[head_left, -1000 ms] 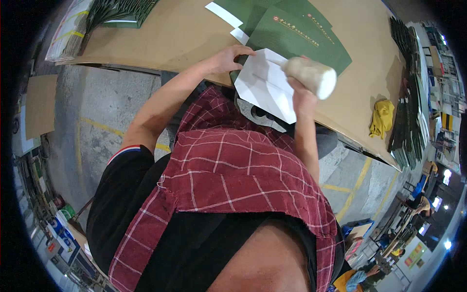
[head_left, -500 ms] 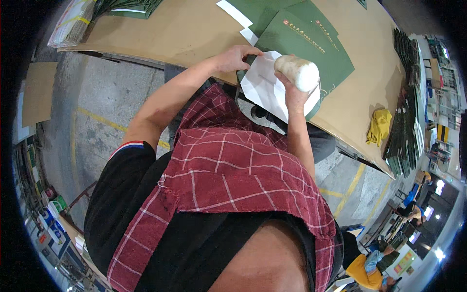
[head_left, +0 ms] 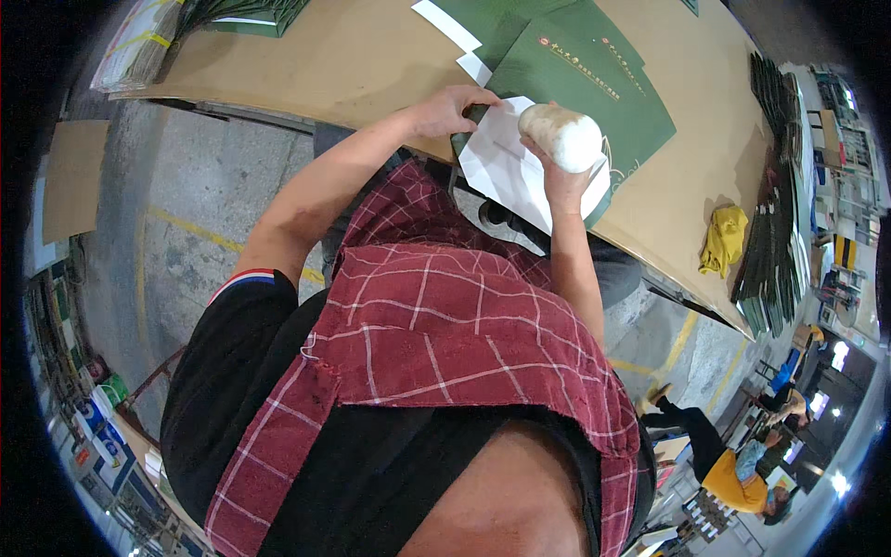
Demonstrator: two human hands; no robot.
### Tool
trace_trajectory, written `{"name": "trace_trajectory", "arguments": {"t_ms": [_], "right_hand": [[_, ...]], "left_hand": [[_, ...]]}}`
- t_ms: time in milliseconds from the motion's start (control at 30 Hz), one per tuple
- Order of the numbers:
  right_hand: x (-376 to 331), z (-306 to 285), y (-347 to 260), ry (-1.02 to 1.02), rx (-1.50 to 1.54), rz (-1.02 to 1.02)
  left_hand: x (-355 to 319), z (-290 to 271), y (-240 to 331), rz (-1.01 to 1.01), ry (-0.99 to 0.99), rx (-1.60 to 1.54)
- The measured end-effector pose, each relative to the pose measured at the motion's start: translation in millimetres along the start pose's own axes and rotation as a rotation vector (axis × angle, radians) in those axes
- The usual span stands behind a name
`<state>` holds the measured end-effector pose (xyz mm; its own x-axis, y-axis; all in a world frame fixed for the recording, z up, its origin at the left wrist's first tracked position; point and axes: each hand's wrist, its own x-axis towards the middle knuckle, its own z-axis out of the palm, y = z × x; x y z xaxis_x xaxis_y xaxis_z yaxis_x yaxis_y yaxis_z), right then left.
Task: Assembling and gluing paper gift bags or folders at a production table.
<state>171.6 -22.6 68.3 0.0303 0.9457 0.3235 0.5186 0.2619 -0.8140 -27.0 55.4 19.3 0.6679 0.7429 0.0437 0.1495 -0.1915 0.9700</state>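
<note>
My right hand [head_left: 562, 182] is wrapped round a white plastic bottle [head_left: 568, 139] with brownish stains, tilted over a folded sheet with a white inner side. That white face [head_left: 501, 160] belongs to a green paper bag lying at the table's near edge. At its left corner, my left hand [head_left: 450, 111] grips the bag's edge, index finger stretched along the top and thumb below. The bottle's mouth is hidden behind the bottle and my hand. Beyond it lie several flat green paper bags [head_left: 594, 70] with gold print, overlapping; a thin pale cord loop [head_left: 608, 153] shows beside the bottle.
A crumpled yellow cloth [head_left: 724, 241] lies on the brown table [head_left: 325, 65] to the right. Beside it stands a long row of green bags [head_left: 772, 251]. Bundled paper [head_left: 139, 46] sits at the far left corner. Another person [head_left: 733, 483] in yellow is at the lower right.
My right hand and the bottle have shifted slightly to the left over the white paper. My left hand stays put. The person at the lower right has moved and shows more fully.
</note>
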Motion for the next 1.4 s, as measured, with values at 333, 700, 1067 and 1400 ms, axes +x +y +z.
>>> {"name": "trace_trajectory", "arguments": {"t_ms": [333,700,1067,1400], "right_hand": [[-3,6,-1,0.026,0.138,0.042],[-11,-31,15,0.473,1.205,0.274],[-77,-129,44,0.695,0.847,0.317],[-68,-113,44,0.667,0.818,0.255]], "left_hand": [[1,-1,-8,0.077,-0.004,0.105],[10,-1,-6,0.022,-0.066,0.283],[5,-8,-25,0.013,-0.03,0.068],[4,-2,-9,-0.067,-0.01,0.09]]}}
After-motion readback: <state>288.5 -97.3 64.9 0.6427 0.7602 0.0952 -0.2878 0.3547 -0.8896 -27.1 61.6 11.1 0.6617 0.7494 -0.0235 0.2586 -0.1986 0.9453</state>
